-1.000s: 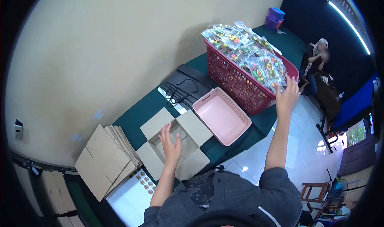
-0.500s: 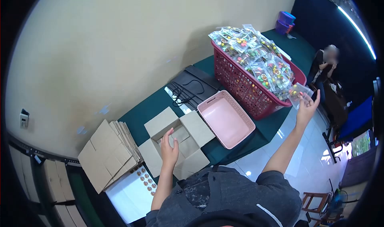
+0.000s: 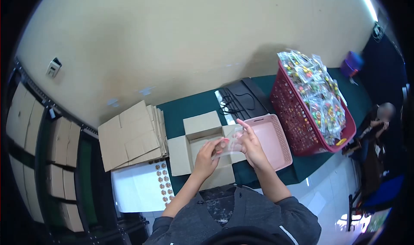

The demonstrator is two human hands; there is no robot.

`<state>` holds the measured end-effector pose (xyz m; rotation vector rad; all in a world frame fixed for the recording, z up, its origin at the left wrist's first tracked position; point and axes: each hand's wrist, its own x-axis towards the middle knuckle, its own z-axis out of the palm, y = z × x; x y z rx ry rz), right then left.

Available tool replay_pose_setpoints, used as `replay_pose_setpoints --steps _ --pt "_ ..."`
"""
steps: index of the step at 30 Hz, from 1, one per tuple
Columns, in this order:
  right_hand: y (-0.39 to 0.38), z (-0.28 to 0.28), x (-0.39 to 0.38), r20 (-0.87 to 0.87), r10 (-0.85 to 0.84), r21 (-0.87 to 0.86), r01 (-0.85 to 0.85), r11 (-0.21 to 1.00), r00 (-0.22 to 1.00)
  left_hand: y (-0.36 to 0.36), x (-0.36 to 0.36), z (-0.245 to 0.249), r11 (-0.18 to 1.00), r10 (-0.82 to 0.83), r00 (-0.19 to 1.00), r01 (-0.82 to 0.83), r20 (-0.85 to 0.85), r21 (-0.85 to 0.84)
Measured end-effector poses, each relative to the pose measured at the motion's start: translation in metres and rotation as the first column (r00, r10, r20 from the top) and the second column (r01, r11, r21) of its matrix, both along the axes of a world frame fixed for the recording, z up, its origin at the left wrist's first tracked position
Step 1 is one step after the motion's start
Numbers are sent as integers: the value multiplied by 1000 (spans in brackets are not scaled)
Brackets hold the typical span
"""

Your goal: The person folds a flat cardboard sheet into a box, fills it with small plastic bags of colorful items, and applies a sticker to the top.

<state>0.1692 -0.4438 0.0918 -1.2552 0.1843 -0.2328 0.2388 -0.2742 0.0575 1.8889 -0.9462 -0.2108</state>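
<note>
A small clear plastic packet [image 3: 234, 144] with reddish bits inside is stretched between my hands above the open cardboard box [image 3: 180, 156]. At its lower left end, my left hand [image 3: 207, 159] has its fingers closed on the packet. My right hand [image 3: 253, 149] grips the other end with the index finger pointing up, over the edge of the pink tray [image 3: 276, 148]. Fingers partly cover what the packet contains. To the right, a dark red basket [image 3: 297, 111] is heaped with similar packets [image 3: 317, 89] of colourful pieces.
Flattened cardboard boxes [image 3: 129, 137] are stacked on the left, beside a white sheet with rows of round brown stickers [image 3: 161, 179]. A black case with a cable [image 3: 243, 96] lies behind the tray. Shelves with boxes [image 3: 60, 180] stand far left; a person [image 3: 373, 128] sits far right.
My right hand has brought the packet from the basket's near edge leftward over the box. My left hand has closed on it too. The camera view has turned to the right-hand side less.
</note>
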Motion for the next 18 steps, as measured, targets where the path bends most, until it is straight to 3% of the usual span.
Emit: replay_pose_setpoints --steps 1,2,3,4,6,9,10,11,14,18 --pt "2 -1 5 8 -36 121 35 992 999 2 -3 -5 981 81 996 -85 -29 -173" --pt "3 -4 8 6 -76 242 72 968 997 7 -2 -6 980 103 994 -107 -30 -169" --pt "1 -12 15 -28 -113 24 114 993 993 11 -2 -9 941 59 928 -175 -367 -291" --pt "3 -21 21 -30 -96 25 97 995 995 14 -1 -13 882 -43 760 -277 -649 -382" --pt "7 -35 27 -63 31 -187 -42 981 998 18 -1 -15 861 -45 767 -295 -640 -414" --pt "33 -40 23 -45 165 -133 -169 976 985 17 -6 -16 878 -49 659 -329 -751 -347" --pt "40 -39 22 -32 250 -121 -252 960 968 16 -6 -23 889 8 718 -323 -696 -324" --pt "43 -39 23 -74 269 16 -269 963 960 15 -7 -25 900 64 772 -318 -632 -298" --pt "38 -36 20 -156 304 0 -308 952 940 14 -10 -22 896 93 779 -338 -621 -289" --pt "27 -58 24 -106 378 82 -370 925 920 18 -9 -31 912 79 754 -319 -652 -259"
